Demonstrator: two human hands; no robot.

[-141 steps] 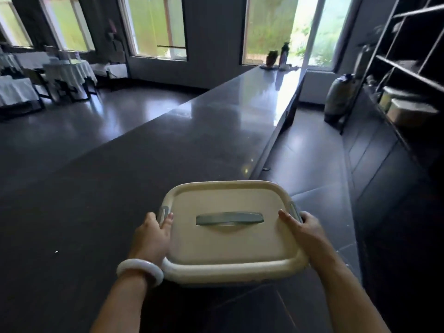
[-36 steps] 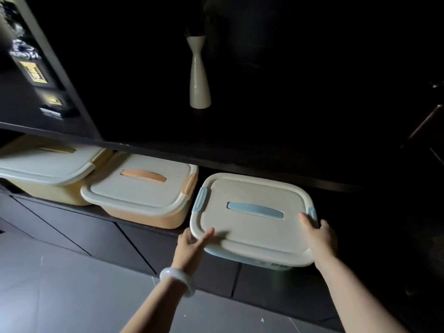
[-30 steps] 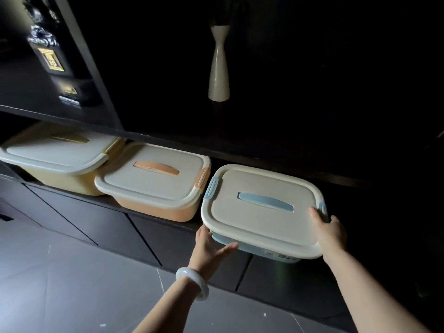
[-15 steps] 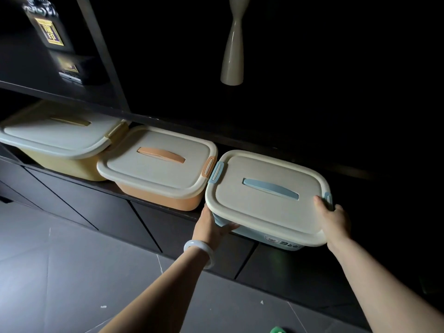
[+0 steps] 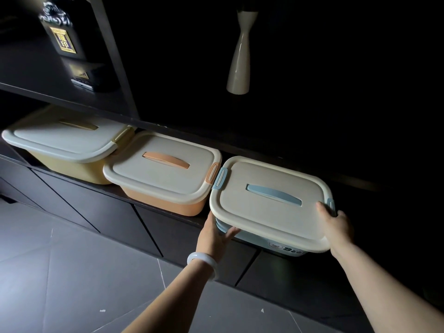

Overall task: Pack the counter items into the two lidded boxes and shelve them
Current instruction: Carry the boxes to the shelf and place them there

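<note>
A blue box with a cream lid (image 5: 269,203) and a blue handle sits at the front of the dark shelf (image 5: 168,212), partly overhanging its edge. My left hand (image 5: 213,234) presses flat against the box's front left wall under the lid rim. My right hand (image 5: 335,224) grips the lid's right edge by the blue clasp, thumb on top. An orange box with a cream lid (image 5: 163,169) stands on the shelf right beside it on the left, their clasps almost touching.
A larger yellow lidded box (image 5: 64,140) stands at the shelf's left end. On the shelf above are a white vase (image 5: 239,61) and a dark bottle (image 5: 62,37), split by a vertical divider. Cabinet doors lie below, grey floor tiles in front.
The blue box went from the counter to the shelf and slid further in, beside the orange box. My left hand dropped from the lid's corner to the box's front wall.
</note>
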